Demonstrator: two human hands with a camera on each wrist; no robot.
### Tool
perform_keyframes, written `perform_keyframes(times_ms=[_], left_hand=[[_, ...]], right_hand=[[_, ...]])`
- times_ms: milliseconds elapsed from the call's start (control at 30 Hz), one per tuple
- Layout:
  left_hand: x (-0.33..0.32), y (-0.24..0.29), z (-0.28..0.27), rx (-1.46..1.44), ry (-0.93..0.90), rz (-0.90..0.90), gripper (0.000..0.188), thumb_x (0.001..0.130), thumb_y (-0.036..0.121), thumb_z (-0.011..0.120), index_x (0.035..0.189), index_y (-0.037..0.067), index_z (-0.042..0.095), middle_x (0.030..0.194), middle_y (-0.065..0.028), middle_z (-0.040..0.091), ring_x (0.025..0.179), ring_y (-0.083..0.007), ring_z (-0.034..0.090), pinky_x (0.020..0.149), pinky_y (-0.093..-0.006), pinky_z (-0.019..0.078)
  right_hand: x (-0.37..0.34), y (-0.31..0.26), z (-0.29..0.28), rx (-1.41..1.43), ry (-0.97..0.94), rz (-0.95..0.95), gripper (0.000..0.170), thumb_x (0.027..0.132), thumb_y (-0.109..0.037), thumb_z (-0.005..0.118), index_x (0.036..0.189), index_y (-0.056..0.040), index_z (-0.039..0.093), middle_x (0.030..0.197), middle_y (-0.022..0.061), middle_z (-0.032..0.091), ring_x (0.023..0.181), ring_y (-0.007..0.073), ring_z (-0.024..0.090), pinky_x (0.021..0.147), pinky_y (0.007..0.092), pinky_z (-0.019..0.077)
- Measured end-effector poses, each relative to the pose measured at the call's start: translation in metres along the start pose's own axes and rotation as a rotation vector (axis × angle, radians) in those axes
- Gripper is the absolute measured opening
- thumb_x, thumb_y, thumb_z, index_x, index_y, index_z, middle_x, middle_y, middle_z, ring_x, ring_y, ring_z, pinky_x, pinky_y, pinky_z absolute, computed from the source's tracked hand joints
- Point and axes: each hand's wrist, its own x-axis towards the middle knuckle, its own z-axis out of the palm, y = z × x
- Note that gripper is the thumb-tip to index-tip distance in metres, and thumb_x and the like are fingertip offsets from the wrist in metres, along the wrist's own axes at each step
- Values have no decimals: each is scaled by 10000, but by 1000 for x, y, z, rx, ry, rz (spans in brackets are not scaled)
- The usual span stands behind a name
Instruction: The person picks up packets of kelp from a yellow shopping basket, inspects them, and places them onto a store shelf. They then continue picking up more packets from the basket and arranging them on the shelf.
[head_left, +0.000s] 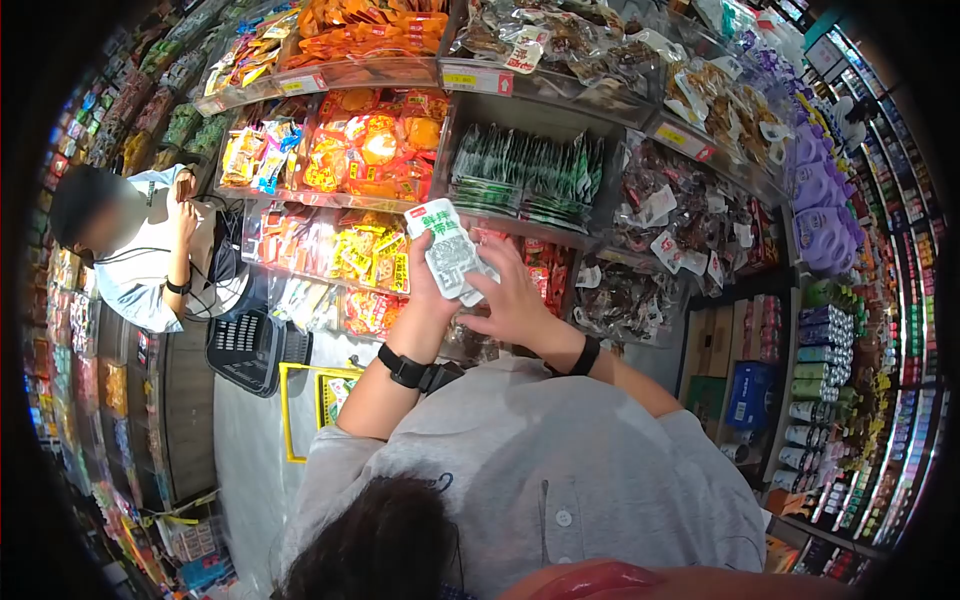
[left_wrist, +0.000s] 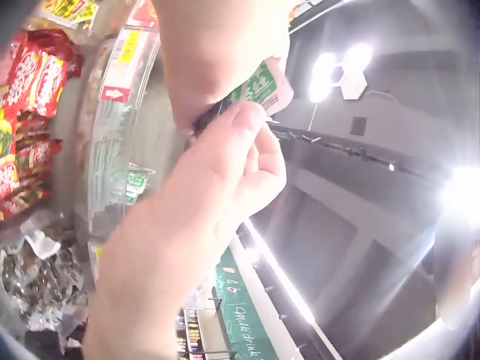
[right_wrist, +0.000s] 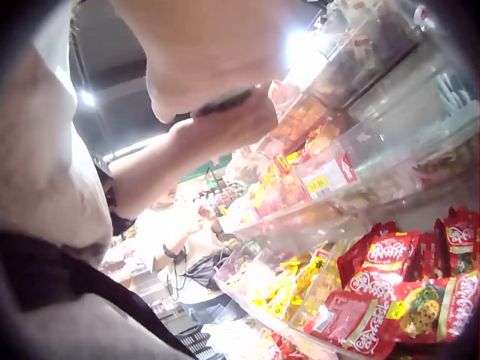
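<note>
A white packet with green print (head_left: 440,240) is held up in front of the shelves in the head view. My left hand (head_left: 428,290) grips its left side. At its lower right edge, my right hand (head_left: 515,300) has thumb and fingers on it. In the left wrist view, my left hand (left_wrist: 225,52) partly covers the packet (left_wrist: 262,86), and the thumb and curled fingers of my right hand (left_wrist: 217,165) pinch its edge. The right wrist view has my right hand (right_wrist: 217,60) above my left hand (right_wrist: 229,124), with the packet mostly hidden.
Tiered bins hold green packets (head_left: 525,175), orange snacks (head_left: 375,140) and dark vacuum packs (head_left: 670,200). At the left, a person (head_left: 160,250) stands by a black basket (head_left: 245,350). A yellow-framed basket (head_left: 325,400) is below my left arm. Purple bottles (head_left: 825,200) line the right.
</note>
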Motion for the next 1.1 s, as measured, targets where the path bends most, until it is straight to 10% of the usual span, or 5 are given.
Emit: perform_keyframes(times_ms=[200,467,767,1100], left_hand=[[3,-32,-2,34,119,-72,517,749,327,494,1167,26,462,1077,-119,551,1010,-274,529,901,-398,418],[-3,-24,-8,385,193,168,472,721,43,474,1176,59,352,1017,-136,516,957,-260,547,814,-378,487],[-14,-41,-16,496,154,229,531,874,299,481,1314,133,234,1159,-62,412,1104,-209,430,929,-389,387],[-5,-5,-8,674,6,139,866,776,458,591,1398,131,84,1413,-104,209,1302,-231,230,1065,-365,182]], right_hand=[[-19,19,8,-206,244,-175,536,706,-393,656,1107,-117,433,1125,148,421,1103,380,402,923,598,286],[-25,13,-4,52,45,32,502,690,-267,677,1095,-78,447,1134,173,421,1096,376,414,919,515,331],[-13,5,11,250,-150,579,424,720,-118,618,1061,3,397,1054,193,417,981,390,477,811,405,430],[18,36,26,365,-165,568,566,732,6,539,1258,-60,341,1135,213,500,1085,333,496,889,382,408]])
